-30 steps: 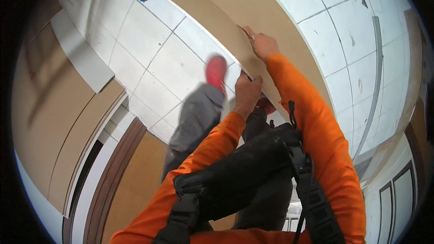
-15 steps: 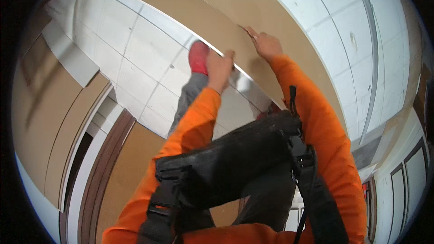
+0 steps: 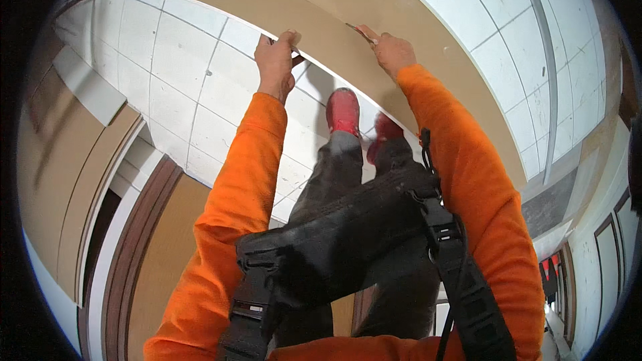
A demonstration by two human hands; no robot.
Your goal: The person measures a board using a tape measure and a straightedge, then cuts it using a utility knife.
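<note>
A long brown board with a pale edge runs diagonally before me, from far left to near right. My left hand is closed on its near edge, the thumb on top and the other fingers partly hidden. A small dark piece shows beside these fingers; I cannot make out what it is. My right hand rests over the board, closed around a slim knife. The knife's tip touches or nearly touches the brown face, where a thin line leads away toward the far left.
White floor tiles lie below the board. My red shoe stands close under its near edge. Brown panels lean at the left, beside dark brown trim. A grey pipe or strip runs over the tiles at the right.
My left hand has moved left and farther along the board's edge. My right hand with the knife has shifted slightly left. A red shoe has come nearer and to the right.
</note>
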